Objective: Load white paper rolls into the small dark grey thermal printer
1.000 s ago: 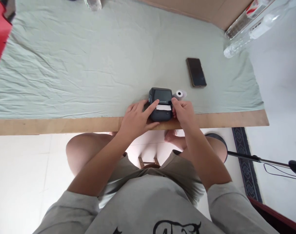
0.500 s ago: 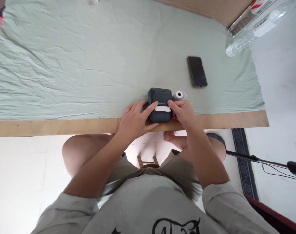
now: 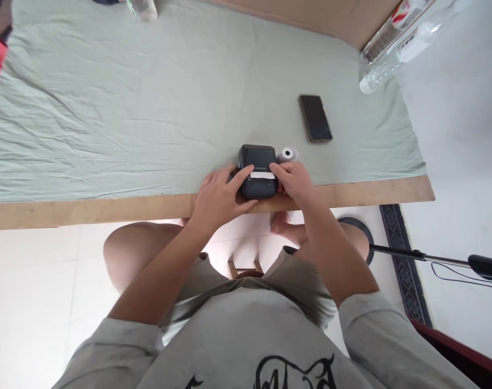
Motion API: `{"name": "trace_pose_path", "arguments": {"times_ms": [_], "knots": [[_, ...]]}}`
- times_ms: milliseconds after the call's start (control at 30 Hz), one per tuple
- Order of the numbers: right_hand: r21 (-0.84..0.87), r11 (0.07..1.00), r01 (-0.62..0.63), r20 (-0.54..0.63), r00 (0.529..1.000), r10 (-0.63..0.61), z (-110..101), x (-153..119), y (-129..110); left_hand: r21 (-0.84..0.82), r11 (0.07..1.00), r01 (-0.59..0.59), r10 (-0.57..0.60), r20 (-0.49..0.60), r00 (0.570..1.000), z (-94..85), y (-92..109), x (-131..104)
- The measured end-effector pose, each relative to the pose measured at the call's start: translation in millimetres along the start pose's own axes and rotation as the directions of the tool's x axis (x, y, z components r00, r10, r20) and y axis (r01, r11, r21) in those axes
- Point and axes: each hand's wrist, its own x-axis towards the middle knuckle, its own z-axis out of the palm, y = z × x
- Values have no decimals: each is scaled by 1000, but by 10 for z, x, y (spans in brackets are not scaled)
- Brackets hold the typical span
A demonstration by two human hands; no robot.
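— Where to look first on the tabletop (image 3: 87, 210)?

— At the front edge. There, a dark device (image 3: 260, 160), similar to a small printer, partly over the bare wooden border (image 3: 351, 193). Across its upper face, a white paper strip (image 3: 262, 175).

— And the left hand (image 3: 217, 197), in which state?

— Spread, around the left side of the device. Forefinger on the upper face, with the tip at the left end of the strip; thumb lower, along the front side, above the wooden border.

— The right hand (image 3: 295, 181) also spread?

— No, rather curled, at the right side of the device. One fingertip at the right end of the strip. Not possible to say from this view if pinching the paper or only pressing on it.

— And near the right hand?

— Just behind, toward the back edge, a white roll (image 3: 285, 158) with a dark hole in its end. Farther from the front edge and closer to the right edge, a dark phone (image 3: 316, 118), laid flat and well apart from both hands.

— Something more at the other edges?

— Yes. Over most of the tabletop, a pale green cloth (image 3: 168, 108). Along the back edge, a brown panel (image 3: 302, 16); near the right back corner, two clear bottles (image 3: 411, 47).
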Motion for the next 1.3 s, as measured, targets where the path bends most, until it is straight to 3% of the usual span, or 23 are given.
{"name": "trace_pose_path", "arguments": {"times_ms": [133, 233, 600, 933, 1167, 1300], "knots": [[-182, 953, 244, -151, 950, -272, 65, -89, 171, -26, 999, 36, -35, 37, 999, 9, -13, 20], [-275, 918, 286, -203, 916, -347, 105, -167, 225, -8, 999, 40, -39, 73, 997, 2, -13, 25], [-348, 904, 249, -163, 933, -320, 114, -170, 222, 0, 999, 48, -48, 81, 996, -15, -50, 46], [-317, 915, 250, -84, 953, -290, 66, -114, 231, -48, 997, 63, -60, 73, 996, -17, -65, 97], [-317, 915, 248, -117, 947, -298, 72, -147, 194, -46, 996, 76, -73, 74, 995, -29, -28, 72], [-204, 959, 196, -175, 957, -232, 65, -153, 172, -6, 998, 69, -68, 66, 995, -16, -13, 49]]}}
